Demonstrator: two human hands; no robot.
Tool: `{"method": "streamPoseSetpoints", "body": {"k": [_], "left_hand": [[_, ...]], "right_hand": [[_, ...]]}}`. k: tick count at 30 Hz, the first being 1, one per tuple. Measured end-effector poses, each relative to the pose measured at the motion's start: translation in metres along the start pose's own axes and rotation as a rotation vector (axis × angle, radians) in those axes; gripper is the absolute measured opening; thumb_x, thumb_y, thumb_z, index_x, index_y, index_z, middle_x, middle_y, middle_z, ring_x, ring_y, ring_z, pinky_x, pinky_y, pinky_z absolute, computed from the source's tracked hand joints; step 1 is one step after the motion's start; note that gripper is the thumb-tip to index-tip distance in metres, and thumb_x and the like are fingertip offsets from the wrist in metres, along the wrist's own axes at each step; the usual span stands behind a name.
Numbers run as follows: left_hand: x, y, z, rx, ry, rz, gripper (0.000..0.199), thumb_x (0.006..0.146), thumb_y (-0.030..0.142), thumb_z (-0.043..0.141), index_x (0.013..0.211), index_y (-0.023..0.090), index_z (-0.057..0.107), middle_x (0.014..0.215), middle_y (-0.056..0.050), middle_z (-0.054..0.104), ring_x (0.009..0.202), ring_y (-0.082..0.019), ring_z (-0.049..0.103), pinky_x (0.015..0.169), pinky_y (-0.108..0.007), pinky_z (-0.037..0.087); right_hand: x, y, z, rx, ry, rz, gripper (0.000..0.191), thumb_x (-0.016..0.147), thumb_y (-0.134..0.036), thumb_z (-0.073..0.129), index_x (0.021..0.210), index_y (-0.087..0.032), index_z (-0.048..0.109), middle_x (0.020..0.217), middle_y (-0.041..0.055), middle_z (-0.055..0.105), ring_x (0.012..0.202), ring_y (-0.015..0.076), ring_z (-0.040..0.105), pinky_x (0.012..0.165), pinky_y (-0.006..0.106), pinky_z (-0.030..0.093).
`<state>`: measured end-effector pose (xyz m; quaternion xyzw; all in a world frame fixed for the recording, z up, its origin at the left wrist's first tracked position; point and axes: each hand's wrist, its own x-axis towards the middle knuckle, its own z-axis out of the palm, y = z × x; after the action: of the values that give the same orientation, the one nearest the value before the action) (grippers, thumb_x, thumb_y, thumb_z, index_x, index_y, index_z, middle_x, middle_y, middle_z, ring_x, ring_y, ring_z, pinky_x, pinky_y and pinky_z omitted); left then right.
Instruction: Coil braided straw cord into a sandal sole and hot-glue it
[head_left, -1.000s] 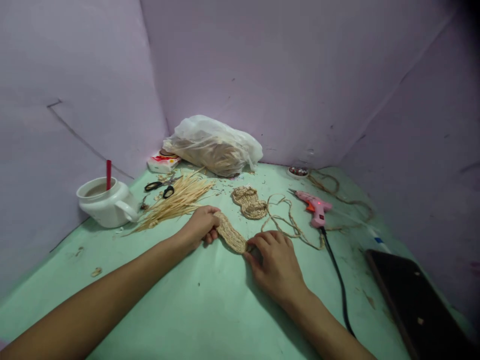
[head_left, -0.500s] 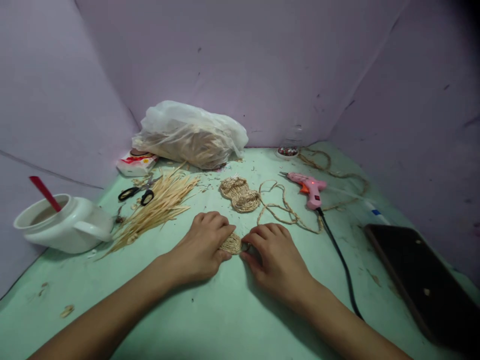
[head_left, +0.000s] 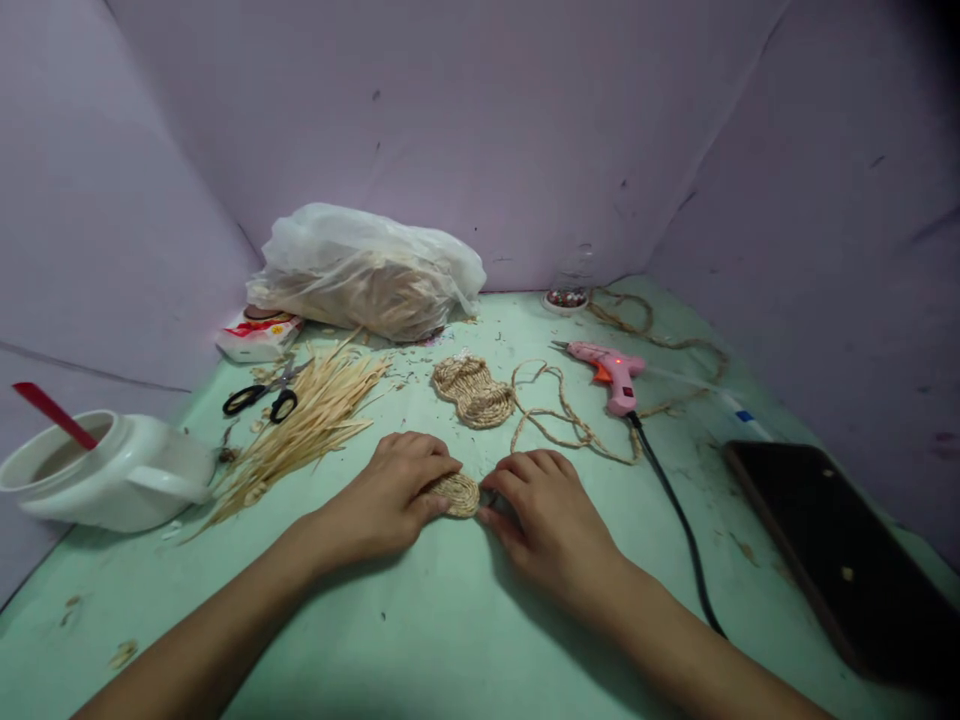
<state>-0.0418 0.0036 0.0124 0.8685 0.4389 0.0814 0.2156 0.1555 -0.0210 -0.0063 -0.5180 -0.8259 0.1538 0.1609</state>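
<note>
A small oval coil of tan braided rope (head_left: 459,493) lies flat on the green tabletop between my hands. My left hand (head_left: 397,490) grips its left part, fingers over the top and thumb along the near edge. At the coil's right edge, my right hand (head_left: 544,510) pinches the rim between thumb and forefinger; the exact fingertip contact is partly hidden. Just beyond lies a larger figure-eight piece of the same rope (head_left: 472,390), with a loose rope tail (head_left: 562,415) trailing to its right.
A pink glue gun (head_left: 611,370) with a black cord rests at right, near a dark phone (head_left: 840,560). Leftward are dried straw strips (head_left: 315,410), black-handled scissors (head_left: 262,393) and a white pot (head_left: 127,480). Behind stand a plastic bag (head_left: 367,275) and a jar of beads (head_left: 568,295).
The whole view has shifted slightly, so background things sit further left. Both hands keep their hold on the small rope coil, with little visible movement.
</note>
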Motion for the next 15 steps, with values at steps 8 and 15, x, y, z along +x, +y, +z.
{"method": "streamPoseSetpoints", "body": {"k": [8, 15], "left_hand": [[0.0023, -0.0041, 0.0064, 0.034, 0.034, 0.054, 0.029, 0.080, 0.022, 0.059, 0.109, 0.021, 0.061, 0.104, -0.007, 0.057, 0.102, -0.024, 0.048, 0.092, -0.044, 0.034], [0.0010, -0.0051, 0.0009, 0.051, -0.003, 0.109, 0.030, 0.083, 0.023, 0.055, 0.113, 0.020, 0.058, 0.106, -0.008, 0.055, 0.103, -0.023, 0.046, 0.093, -0.044, 0.033]], "right_hand": [[-0.0001, 0.0031, 0.0024, 0.055, 0.016, -0.002, 0.015, 0.081, -0.024, 0.061, 0.093, -0.019, 0.067, 0.091, 0.0054, 0.065, 0.090, 0.0231, 0.053, 0.085, 0.039, 0.036], [0.0030, 0.0056, 0.0052, 0.055, 0.026, -0.011, 0.012, 0.082, -0.021, 0.057, 0.089, -0.019, 0.066, 0.089, 0.0056, 0.065, 0.087, 0.0232, 0.052, 0.083, 0.039, 0.036]]}}
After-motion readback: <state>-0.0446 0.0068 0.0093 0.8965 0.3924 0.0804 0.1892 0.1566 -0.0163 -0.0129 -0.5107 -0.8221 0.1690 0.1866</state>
